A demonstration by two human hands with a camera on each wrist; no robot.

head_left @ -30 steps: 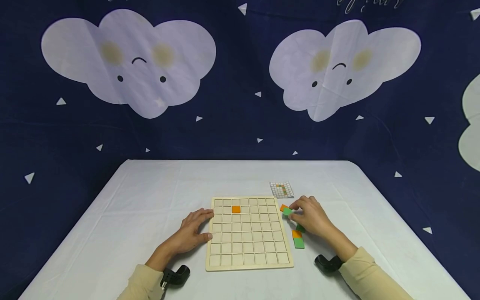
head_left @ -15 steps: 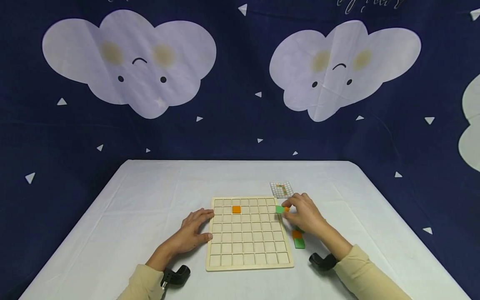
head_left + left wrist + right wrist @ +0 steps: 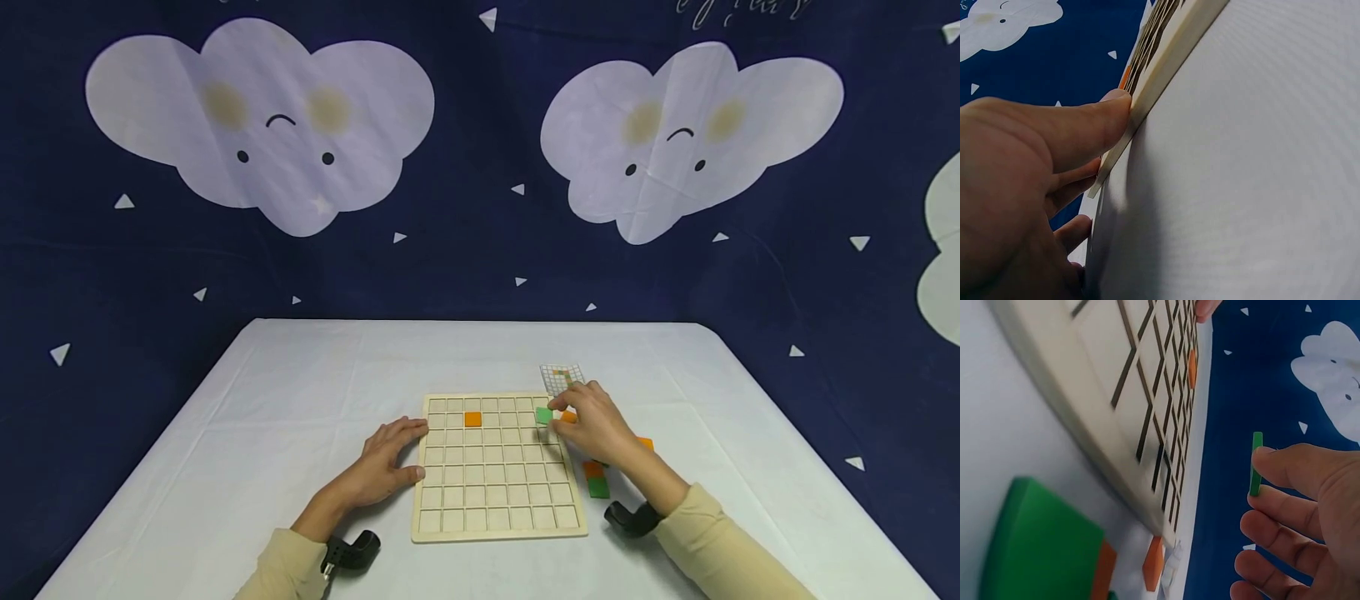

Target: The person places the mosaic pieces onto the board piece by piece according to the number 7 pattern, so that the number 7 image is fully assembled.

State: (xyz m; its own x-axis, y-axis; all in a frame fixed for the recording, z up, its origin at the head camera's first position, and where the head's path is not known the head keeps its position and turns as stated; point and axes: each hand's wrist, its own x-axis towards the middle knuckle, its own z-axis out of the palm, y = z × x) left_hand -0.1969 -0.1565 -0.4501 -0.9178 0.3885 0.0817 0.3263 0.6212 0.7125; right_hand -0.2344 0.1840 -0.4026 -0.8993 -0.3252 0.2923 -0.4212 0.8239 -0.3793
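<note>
A pale wooden grid board [image 3: 496, 475] lies on the white table, with one orange square tile [image 3: 472, 419] in its second row from the far edge. At the board's left edge rests my left hand [image 3: 378, 468]; in the left wrist view its thumb [image 3: 1094, 125] presses on the rim and the fingers lie along the side. My right hand [image 3: 597, 427] pinches a green square tile [image 3: 543, 415] between thumb and fingers over the board's far right corner. The right wrist view shows this green tile [image 3: 1256, 465] edge-on, held up above the board, the other fingers loosely bent.
Right of the board lie loose tiles: an orange one [image 3: 568, 417] under the right hand, an orange [image 3: 593, 469] and a green one [image 3: 597, 487] together, and another orange one [image 3: 646, 443] partly behind the wrist. A small pattern card [image 3: 555, 377] lies beyond the board's far right corner.
My right hand has lifted the green tile from among the loose tiles and carried it left over the board's far right corner. The left hand has stayed in place.
</note>
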